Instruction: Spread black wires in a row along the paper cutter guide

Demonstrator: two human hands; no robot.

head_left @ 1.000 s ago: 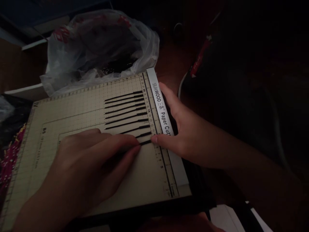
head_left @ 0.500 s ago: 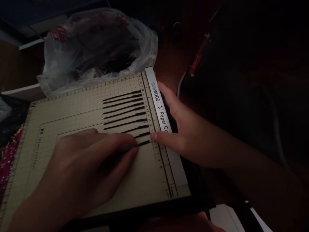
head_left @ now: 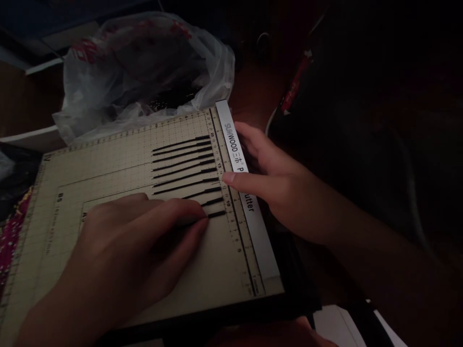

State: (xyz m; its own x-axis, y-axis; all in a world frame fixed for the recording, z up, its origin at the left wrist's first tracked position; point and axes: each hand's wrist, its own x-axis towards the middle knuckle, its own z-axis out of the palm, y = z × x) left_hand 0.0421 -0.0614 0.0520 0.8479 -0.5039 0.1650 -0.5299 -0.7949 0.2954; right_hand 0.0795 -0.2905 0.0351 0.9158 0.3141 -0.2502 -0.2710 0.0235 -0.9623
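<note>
Lowest black strip [head_left: 217, 214]: on the paper cutter [head_left: 202, 270], last in the row toward the person, thicker right end poking out past the fingertips, near the printed ruler numbers; rest of it hidden by the hand. Left hand [head_left: 123, 246] has thumb and index finger pinched together on this strip, wrist toward lower left. Other black strips [head_left: 184, 168] lie above it, roughly parallel, spaced out, thicker ends all to the right and lined up along the ruler scale [head_left: 242, 226]; the nearest ones run partly behind the left hand. Right hand [head_left: 280, 185]: thumb and fingers spread apart, thumb across the white rail [head_left: 264, 250] with its tip by the ruler scale, fingers at the rail's outer side; can't tell if they press. Rail print reads SUNWOOD Paper Cutter, partly covered by the thumb. Beyond the far edge, clear plastic bag [head_left: 87, 86] with red print, standing open. Magenta bundle [head_left: 12, 236] at left edge. Pale sheet [head_left: 331, 325], lower right. Dim light, right side mostly dark.
</note>
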